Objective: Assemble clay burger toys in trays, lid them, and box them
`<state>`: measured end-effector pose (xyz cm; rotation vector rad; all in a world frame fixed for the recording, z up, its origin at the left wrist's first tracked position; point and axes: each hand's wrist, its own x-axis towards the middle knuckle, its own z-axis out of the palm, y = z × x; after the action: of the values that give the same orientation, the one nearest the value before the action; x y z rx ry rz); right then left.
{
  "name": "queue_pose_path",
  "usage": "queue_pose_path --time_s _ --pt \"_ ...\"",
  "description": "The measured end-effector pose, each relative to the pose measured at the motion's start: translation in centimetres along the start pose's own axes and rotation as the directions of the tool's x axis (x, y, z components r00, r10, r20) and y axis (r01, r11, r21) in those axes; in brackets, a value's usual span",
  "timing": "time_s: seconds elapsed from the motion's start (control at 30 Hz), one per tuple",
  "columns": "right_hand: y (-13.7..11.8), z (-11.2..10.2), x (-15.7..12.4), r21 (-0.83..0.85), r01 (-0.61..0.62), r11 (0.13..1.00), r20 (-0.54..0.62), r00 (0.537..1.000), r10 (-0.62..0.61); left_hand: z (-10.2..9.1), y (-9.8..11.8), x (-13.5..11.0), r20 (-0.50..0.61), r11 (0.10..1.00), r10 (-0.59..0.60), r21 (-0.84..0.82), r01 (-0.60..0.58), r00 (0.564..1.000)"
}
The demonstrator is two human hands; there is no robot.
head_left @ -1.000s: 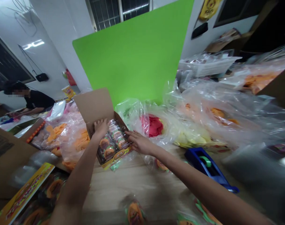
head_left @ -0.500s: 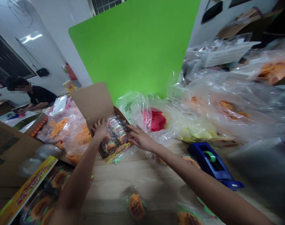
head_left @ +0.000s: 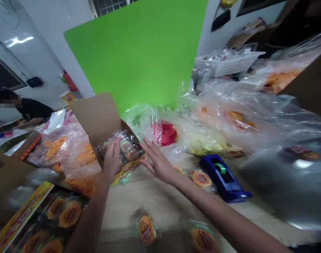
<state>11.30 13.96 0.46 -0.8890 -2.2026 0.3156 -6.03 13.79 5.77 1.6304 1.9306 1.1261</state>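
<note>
A small open cardboard box (head_left: 99, 117) lies on the wooden table, filled with clear-wrapped orange and green packets (head_left: 127, 147). My left hand (head_left: 111, 158) hovers over the box's front with fingers stretched out, holding nothing. My right hand (head_left: 156, 161) is just to the right of the box, fingers spread and empty. Loose packets lie near me on the table: one (head_left: 146, 230) in the middle, another (head_left: 204, 240) at the right, another (head_left: 201, 178) beside the right forearm.
A blue tape dispenser (head_left: 223, 177) sits right of my right arm. Plastic bags of orange (head_left: 68, 151), red (head_left: 167, 133) and yellow (head_left: 207, 142) pieces crowd the back. A green board (head_left: 139, 52) stands behind. A display box (head_left: 39, 218) lies at the lower left. Another person (head_left: 25, 109) sits far left.
Both hands have lifted off the packets in the box and drawn back toward me, fingers spreading. The view has shifted slightly left.
</note>
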Motion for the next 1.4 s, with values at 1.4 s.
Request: queue_pose_path --time_s 1.4 --pt "5.2 -10.5 -26.1 0.452 -0.836 0.311 -0.086 0.307 0.948 11.7 2.5 -10.0 0.708 0.476 -0.388 -0.394 0.786 0.59"
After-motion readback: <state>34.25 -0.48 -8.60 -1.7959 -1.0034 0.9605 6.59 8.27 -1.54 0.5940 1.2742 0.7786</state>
